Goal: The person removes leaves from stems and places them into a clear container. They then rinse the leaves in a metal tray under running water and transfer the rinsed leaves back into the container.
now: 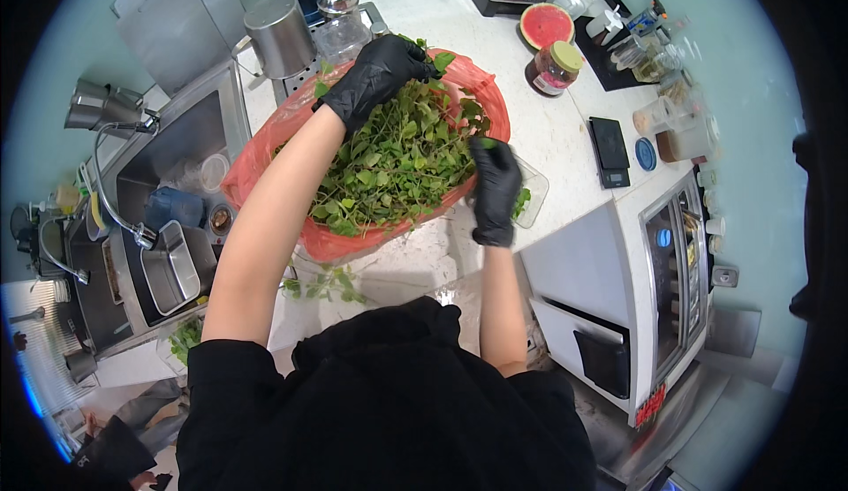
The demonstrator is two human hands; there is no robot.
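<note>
A red plastic bag [344,242] lies spread on the white counter, heaped with leafy green herb stems [391,166]. My left hand [381,74], in a black glove, is over the far side of the heap, its fingers closed on a leafy sprig [442,62]. At the right rim of the bag is my right hand [495,186], also gloved in black, with a bit of green showing at its fingers; what it grips is not clear. Beside and partly behind it sits a clear plastic container [538,194] with some leaves inside. Loose sprigs [331,284] lie on the near edge of the counter.
To the left is a steel sink [212,120] with a tap [106,206] and a steel pan [171,269]. A steel pitcher [279,34] stands behind the bag. On the right are a halved watermelon [546,25], a lidded jar [555,70] and a black scale [608,146]. Another person [116,451] is at lower left.
</note>
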